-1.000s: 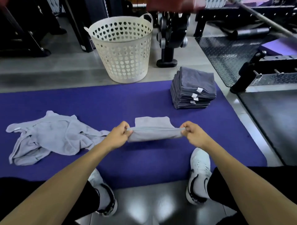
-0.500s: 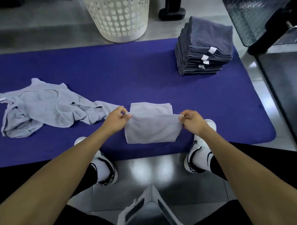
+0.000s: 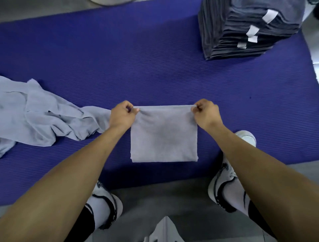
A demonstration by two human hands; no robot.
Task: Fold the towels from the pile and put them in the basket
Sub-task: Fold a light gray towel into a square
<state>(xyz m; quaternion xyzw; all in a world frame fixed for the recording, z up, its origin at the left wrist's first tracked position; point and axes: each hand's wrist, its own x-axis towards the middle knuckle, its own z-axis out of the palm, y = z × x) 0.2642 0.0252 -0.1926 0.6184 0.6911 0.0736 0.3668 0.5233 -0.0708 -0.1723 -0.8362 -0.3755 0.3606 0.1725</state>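
Towel (image 3: 164, 136) is lying folded on the mat (image 3: 120, 60), near its front edge, between the person's 2 shoes. Left hand (image 3: 122, 115) and right hand (image 3: 206, 114) are each pinching 1 far corner, fingers curled tight, stretching that edge taut. Probably the fold is being squared: both corners should be lowering level, edges matching, before releasing. The basket (image 3: 112, 1) is barely showing at the top.

A ribbed purple mat (image 3: 155, 69) is lying across the grey floor (image 3: 164, 198). Two white shoes with black trim are standing at the near edge of the mat: the left shoe (image 3: 107, 205) is resting on the floor just beside the mat, and the right shoe (image 3: 227, 181) is partly overlapping the mat's edge.
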